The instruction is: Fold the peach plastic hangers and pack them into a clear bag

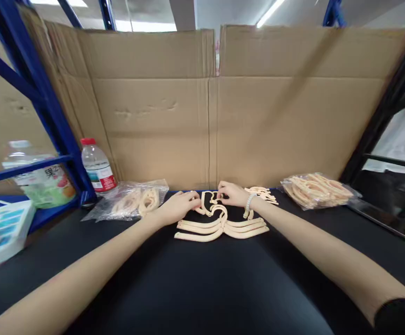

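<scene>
Three cream plastic hangers (202, 237) lie stacked on the black tabletop, their hooks pointing away from me. Just beyond the hooks is another cream hanger piece (205, 201), partly covered by my fingers. My left hand (180, 206) has its fingers curled down on the left end of this piece. From the other side, my right hand (233, 194), with a beaded bracelet on its wrist, pinches at a small part near the piece's right end. The fingertips hide exactly what is gripped. More curved cream parts (248, 214) lie beneath the right wrist.
Loose cream hooks (263, 194) lie behind my right wrist. A bag of hanger arms (316, 190) rests at the right, and a bag of ring-like parts (132, 201) at the left. Bottles (97, 167) stand by the blue frame (45, 102). Cardboard (153, 116) walls the back.
</scene>
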